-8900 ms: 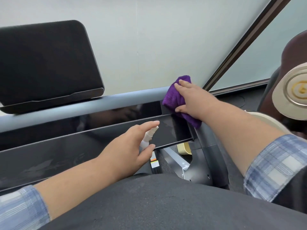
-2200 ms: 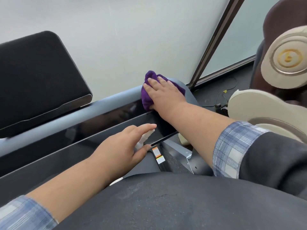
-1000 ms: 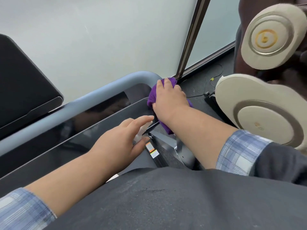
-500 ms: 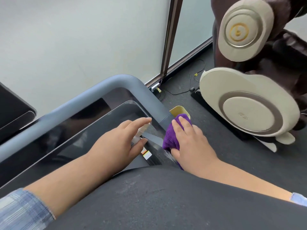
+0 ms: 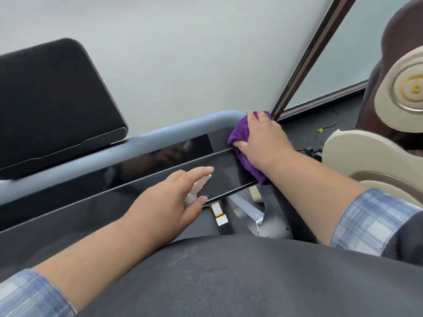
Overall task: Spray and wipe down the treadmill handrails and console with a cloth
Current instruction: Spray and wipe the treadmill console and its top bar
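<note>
The grey-blue handrail runs across the front of the treadmill and bends down at its right corner. On that corner my right hand presses a purple cloth, and the cloth hangs down past the glossy black console panel. My left hand holds a small white spray bottle over the lower console ledge, index finger stretched along its top and thumb under it. Most of the bottle is hidden behind the hand.
A black screen on its stand rises behind the rail at the left. A cream and brown massage chair stands close on the right. Cables lie on the dark floor by the window frame.
My right hand with the cloth has gone from the lower side rail back up to the top right corner of the handrail. My left hand has kept its hold on the bottle.
</note>
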A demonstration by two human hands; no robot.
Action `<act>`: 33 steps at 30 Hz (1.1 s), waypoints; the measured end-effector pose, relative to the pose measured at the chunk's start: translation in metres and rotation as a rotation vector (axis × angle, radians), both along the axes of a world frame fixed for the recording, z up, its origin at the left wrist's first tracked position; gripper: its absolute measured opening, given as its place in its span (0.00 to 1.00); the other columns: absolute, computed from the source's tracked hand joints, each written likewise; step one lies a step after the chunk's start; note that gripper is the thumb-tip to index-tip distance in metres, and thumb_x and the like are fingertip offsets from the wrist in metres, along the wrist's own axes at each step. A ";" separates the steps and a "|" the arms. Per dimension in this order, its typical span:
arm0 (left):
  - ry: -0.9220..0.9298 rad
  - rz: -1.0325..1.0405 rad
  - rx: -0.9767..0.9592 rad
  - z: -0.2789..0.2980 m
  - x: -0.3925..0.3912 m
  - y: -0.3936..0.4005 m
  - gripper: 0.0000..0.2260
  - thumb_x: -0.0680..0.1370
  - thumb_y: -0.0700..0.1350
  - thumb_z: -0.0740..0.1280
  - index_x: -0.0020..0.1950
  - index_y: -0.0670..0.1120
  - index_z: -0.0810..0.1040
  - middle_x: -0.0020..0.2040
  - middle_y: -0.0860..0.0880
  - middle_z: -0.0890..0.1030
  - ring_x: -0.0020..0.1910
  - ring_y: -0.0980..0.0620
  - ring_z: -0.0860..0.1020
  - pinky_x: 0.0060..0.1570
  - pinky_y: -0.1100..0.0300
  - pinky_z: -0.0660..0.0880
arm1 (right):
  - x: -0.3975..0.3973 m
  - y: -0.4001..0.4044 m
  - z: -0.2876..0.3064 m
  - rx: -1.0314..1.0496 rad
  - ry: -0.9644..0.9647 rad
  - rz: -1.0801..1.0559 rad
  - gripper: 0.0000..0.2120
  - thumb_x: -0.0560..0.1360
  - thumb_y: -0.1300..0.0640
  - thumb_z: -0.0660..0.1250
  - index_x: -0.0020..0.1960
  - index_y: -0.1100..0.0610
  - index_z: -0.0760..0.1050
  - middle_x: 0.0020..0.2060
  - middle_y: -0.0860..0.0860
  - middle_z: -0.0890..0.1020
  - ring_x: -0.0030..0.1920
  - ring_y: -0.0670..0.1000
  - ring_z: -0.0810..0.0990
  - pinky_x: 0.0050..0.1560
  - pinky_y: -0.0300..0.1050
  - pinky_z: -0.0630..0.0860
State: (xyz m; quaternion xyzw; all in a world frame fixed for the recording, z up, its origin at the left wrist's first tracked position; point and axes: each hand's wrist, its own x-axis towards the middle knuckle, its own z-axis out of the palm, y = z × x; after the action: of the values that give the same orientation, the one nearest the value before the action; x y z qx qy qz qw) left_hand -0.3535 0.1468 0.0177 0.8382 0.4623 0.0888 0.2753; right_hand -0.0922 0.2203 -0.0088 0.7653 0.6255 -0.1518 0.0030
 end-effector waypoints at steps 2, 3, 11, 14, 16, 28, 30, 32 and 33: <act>-0.019 0.080 -0.016 -0.002 -0.015 -0.005 0.26 0.77 0.59 0.63 0.71 0.70 0.56 0.60 0.58 0.76 0.50 0.54 0.80 0.49 0.52 0.78 | -0.004 0.020 0.001 -0.009 -0.064 0.116 0.45 0.76 0.35 0.67 0.81 0.58 0.52 0.79 0.57 0.58 0.74 0.63 0.63 0.75 0.55 0.62; -0.027 0.114 -0.032 -0.003 -0.022 -0.008 0.26 0.77 0.59 0.63 0.71 0.71 0.56 0.60 0.59 0.76 0.51 0.55 0.80 0.50 0.53 0.78 | -0.006 0.029 0.001 -0.012 -0.103 0.200 0.46 0.76 0.35 0.66 0.81 0.58 0.51 0.80 0.57 0.57 0.75 0.63 0.61 0.76 0.55 0.60; -0.072 0.200 -0.042 -0.001 -0.047 -0.014 0.26 0.77 0.58 0.64 0.70 0.72 0.55 0.60 0.61 0.75 0.52 0.58 0.78 0.51 0.59 0.75 | -0.073 0.067 0.006 -0.004 -0.137 0.744 0.45 0.76 0.34 0.66 0.82 0.55 0.52 0.81 0.52 0.53 0.80 0.55 0.51 0.79 0.47 0.48; -0.091 0.193 -0.028 0.002 -0.056 -0.015 0.27 0.77 0.57 0.65 0.71 0.71 0.55 0.60 0.61 0.75 0.53 0.59 0.78 0.51 0.60 0.75 | -0.117 0.062 -0.003 0.043 -0.165 0.793 0.44 0.76 0.34 0.65 0.82 0.54 0.52 0.81 0.52 0.55 0.80 0.57 0.52 0.79 0.52 0.49; -0.100 0.175 -0.017 0.002 -0.064 -0.013 0.27 0.77 0.58 0.65 0.71 0.72 0.56 0.60 0.64 0.74 0.54 0.61 0.77 0.51 0.62 0.73 | -0.141 0.053 -0.010 0.078 -0.158 0.758 0.43 0.76 0.35 0.65 0.82 0.54 0.52 0.81 0.51 0.55 0.80 0.58 0.51 0.79 0.53 0.48; -0.136 -0.125 -0.014 0.031 -0.092 0.034 0.27 0.76 0.61 0.60 0.76 0.65 0.61 0.66 0.65 0.73 0.65 0.66 0.70 0.59 0.59 0.73 | -0.170 -0.059 0.012 0.242 0.531 0.057 0.27 0.75 0.53 0.71 0.72 0.56 0.71 0.70 0.51 0.75 0.71 0.51 0.69 0.73 0.40 0.60; -0.166 -0.216 0.009 0.036 -0.089 0.036 0.27 0.75 0.62 0.60 0.75 0.64 0.62 0.67 0.69 0.72 0.67 0.69 0.68 0.61 0.63 0.72 | -0.173 -0.080 0.020 0.295 0.545 -0.073 0.28 0.76 0.50 0.72 0.74 0.54 0.70 0.71 0.49 0.74 0.72 0.48 0.68 0.71 0.32 0.56; -0.215 -0.264 0.012 0.037 -0.086 0.034 0.30 0.74 0.65 0.60 0.75 0.68 0.54 0.63 0.79 0.66 0.64 0.78 0.64 0.57 0.77 0.67 | -0.174 -0.101 0.026 0.371 0.535 -0.220 0.31 0.76 0.49 0.72 0.75 0.52 0.68 0.73 0.48 0.71 0.73 0.47 0.66 0.70 0.30 0.53; -0.238 -0.282 0.011 0.036 -0.084 0.033 0.31 0.73 0.67 0.59 0.74 0.71 0.51 0.61 0.82 0.63 0.62 0.82 0.63 0.54 0.81 0.64 | -0.176 -0.112 0.028 0.408 0.533 -0.301 0.31 0.75 0.49 0.73 0.76 0.51 0.67 0.73 0.46 0.71 0.73 0.45 0.65 0.70 0.29 0.53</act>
State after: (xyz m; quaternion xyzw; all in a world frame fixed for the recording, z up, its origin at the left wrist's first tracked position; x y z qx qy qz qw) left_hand -0.4372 0.1796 0.0534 0.8797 0.3039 0.1507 0.3332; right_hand -0.2679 0.1080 0.0196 0.7673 0.5020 -0.2165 -0.3352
